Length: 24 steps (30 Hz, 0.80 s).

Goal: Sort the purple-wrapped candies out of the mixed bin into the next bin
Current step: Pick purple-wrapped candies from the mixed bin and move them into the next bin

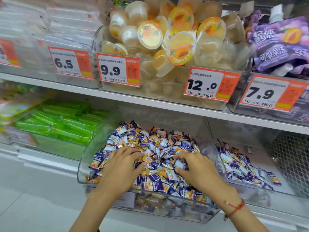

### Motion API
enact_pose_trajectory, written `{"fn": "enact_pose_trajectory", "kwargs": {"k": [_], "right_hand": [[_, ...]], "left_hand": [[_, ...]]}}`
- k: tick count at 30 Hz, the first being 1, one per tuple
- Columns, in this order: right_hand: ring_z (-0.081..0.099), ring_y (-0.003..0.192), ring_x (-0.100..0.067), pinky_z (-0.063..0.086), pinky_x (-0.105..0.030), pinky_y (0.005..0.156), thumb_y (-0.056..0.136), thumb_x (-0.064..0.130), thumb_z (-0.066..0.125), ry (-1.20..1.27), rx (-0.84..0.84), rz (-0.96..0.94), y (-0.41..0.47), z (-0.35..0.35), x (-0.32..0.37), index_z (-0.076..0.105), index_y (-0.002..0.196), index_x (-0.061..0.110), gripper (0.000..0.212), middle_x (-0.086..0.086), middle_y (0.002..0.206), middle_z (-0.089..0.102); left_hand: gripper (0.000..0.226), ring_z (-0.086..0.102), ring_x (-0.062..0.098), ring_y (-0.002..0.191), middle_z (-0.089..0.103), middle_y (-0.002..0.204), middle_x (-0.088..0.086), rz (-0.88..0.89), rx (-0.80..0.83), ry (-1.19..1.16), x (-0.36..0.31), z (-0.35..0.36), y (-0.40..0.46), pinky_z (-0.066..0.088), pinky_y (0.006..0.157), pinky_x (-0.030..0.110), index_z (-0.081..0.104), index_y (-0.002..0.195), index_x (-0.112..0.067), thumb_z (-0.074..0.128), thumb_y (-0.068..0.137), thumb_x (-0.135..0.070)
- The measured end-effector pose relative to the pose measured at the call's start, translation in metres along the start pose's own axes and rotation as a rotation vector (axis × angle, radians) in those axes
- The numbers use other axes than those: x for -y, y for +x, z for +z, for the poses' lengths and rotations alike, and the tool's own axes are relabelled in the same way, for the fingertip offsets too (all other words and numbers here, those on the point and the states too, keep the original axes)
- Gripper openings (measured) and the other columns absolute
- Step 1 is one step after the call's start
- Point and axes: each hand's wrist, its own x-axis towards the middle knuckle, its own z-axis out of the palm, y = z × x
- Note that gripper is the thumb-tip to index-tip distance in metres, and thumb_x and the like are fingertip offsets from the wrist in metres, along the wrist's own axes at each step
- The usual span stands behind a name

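- Purple-wrapped candies (157,179) lie jumbled with orange-wrapped candies (147,157) in a clear plastic mixed bin (83,164) on the lower shelf of a shop display; both hands are down in the heap.
- Left hand (120,166) rests palm-down on the pile, fingers spread and slightly bent over the wrappers; whether it pinches any piece cannot be told.
- Right hand (195,168), a red string bracelet (234,207) at its wrist, has its fingers curled into the candies, apparently gathering several, though no single candy is seen held.
- Next clear bin (247,166), just to the right behind a shared wall, already holds mostly purple pieces.
- Risk, as judged: raking by the handful could carry orange wrappers along, since the colours lie interleaved and many purple wrappers bear orange print.
- Heaped near the low front lip, candies could spill over the edge if pushed forward.
- Small slick wrappers may slip from a loose hold while crossing the wall between bins.
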Motion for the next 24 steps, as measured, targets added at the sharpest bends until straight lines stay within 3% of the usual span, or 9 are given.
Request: {"fn": "enact_pose_trajectory", "kwargs": {"k": [3,6,8,10,12,14,18,20,24], "right_hand": [[0.052,0.060,-0.006,0.042,-0.024,0.056,0.094,0.029,0.059,0.062,-0.036,-0.034,-0.005,-0.001,-0.004,0.050,0.122,0.038,0.031,0.007,0.073,0.062],[0.051,0.050,-0.008,0.045,-0.030,0.056,0.097,0.023,0.054,0.297,-0.085,-0.009,-0.007,-0.002,-0.011,0.047,0.119,0.039,0.029,-0.003,0.098,0.067],[0.064,0.082,-0.016,0.048,-0.031,0.068,0.098,0.019,0.052,0.487,-0.080,0.027,-0.006,-0.004,-0.017,0.043,0.125,0.040,0.035,-0.006,0.122,0.059],[0.048,0.126,-0.017,0.047,-0.031,0.093,0.098,0.016,0.051,0.665,-0.045,0.040,-0.004,-0.006,-0.019,0.044,0.126,0.038,0.037,0.001,0.138,0.048],[0.039,0.135,-0.017,0.051,-0.031,0.093,0.097,0.011,0.052,0.828,-0.027,0.037,-0.003,-0.010,-0.018,0.051,0.121,0.034,0.033,0.007,0.137,0.044],[0.045,0.130,-0.018,0.056,-0.024,0.076,0.095,0.008,0.054,0.912,-0.018,0.051,-0.003,-0.014,-0.019,0.056,0.120,0.028,0.032,0.011,0.129,0.046],[0.054,0.115,-0.018,0.052,-0.043,0.091,0.090,0.016,0.064,0.809,-0.065,0.038,-0.006,-0.015,-0.022,0.054,0.099,0.043,0.030,0.016,0.114,0.052],[0.058,0.109,-0.024,0.051,-0.041,0.089,0.092,0.017,0.061,0.649,-0.070,0.016,-0.006,-0.016,-0.020,0.047,0.098,0.042,0.029,0.008,0.118,0.053],[0.052,0.055,-0.017,0.036,-0.031,0.057,0.100,0.010,0.038,0.575,0.039,0.013,-0.006,-0.011,-0.002,0.038,0.120,0.027,0.026,-0.014,0.098,0.055]], "left_hand": [[0.046,0.028,0.008,0.136,0.041,0.143,-0.018,0.007,-0.034,-0.026,-0.001,-0.001,-0.001,0.019,0.110,0.031,0.047,0.136,-0.037,0.039,0.095,-0.055],[0.046,0.028,0.009,0.136,0.039,0.144,-0.016,0.030,-0.104,-0.017,-0.010,-0.002,0.005,0.020,0.111,0.031,0.043,0.139,-0.034,0.041,0.096,-0.050],[0.046,0.029,0.009,0.134,0.039,0.144,-0.015,0.063,-0.137,-0.008,-0.022,-0.002,0.014,0.023,0.110,0.030,0.040,0.141,-0.034,0.038,0.098,-0.049],[0.048,0.031,0.012,0.133,0.041,0.143,-0.011,0.103,-0.127,0.013,-0.036,0.001,0.027,0.026,0.107,0.031,0.037,0.142,-0.033,0.037,0.098,-0.050],[0.049,0.034,0.017,0.132,0.045,0.141,-0.005,0.121,-0.077,0.066,-0.047,0.007,0.037,0.028,0.105,0.034,0.039,0.142,-0.032,0.039,0.097,-0.051],[0.043,0.040,0.020,0.127,0.054,0.134,-0.002,0.124,-0.040,0.145,-0.053,0.012,0.044,0.030,0.103,0.035,0.048,0.136,-0.029,0.044,0.097,-0.048],[0.036,0.053,0.015,0.117,0.061,0.126,-0.008,0.112,-0.109,0.064,-0.049,0.013,0.038,0.035,0.100,0.030,0.056,0.129,-0.033,0.055,0.094,-0.039],[0.037,0.057,0.008,0.110,0.060,0.126,-0.015,0.103,-0.173,-0.059,-0.044,0.005,0.027,0.042,0.093,0.025,0.055,0.129,-0.038,0.059,0.092,-0.038],[0.025,0.059,-0.009,0.084,0.066,0.104,-0.023,-0.028,-0.226,-0.466,-0.036,-0.012,0.002,0.053,0.073,0.020,0.066,0.108,-0.044,0.070,0.085,-0.034]]}}
